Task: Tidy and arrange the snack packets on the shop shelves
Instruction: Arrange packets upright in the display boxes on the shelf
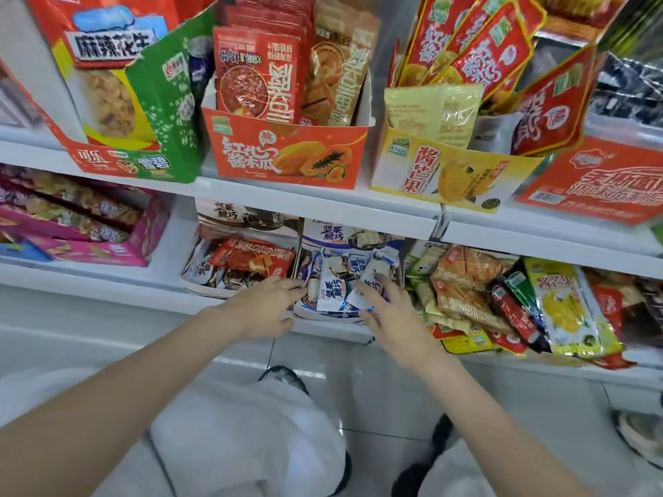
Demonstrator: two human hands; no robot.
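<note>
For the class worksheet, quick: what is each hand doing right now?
Left hand: open, fingertips touching the blue-white packets.
Right hand: open, fingers resting on the same packets.

White upper shelf (323, 204): orange papaya display box (287, 156), yellow mango display box (448, 174). Lower shelf (107, 285): pink box (107, 242), loose packets (502, 303).
</note>
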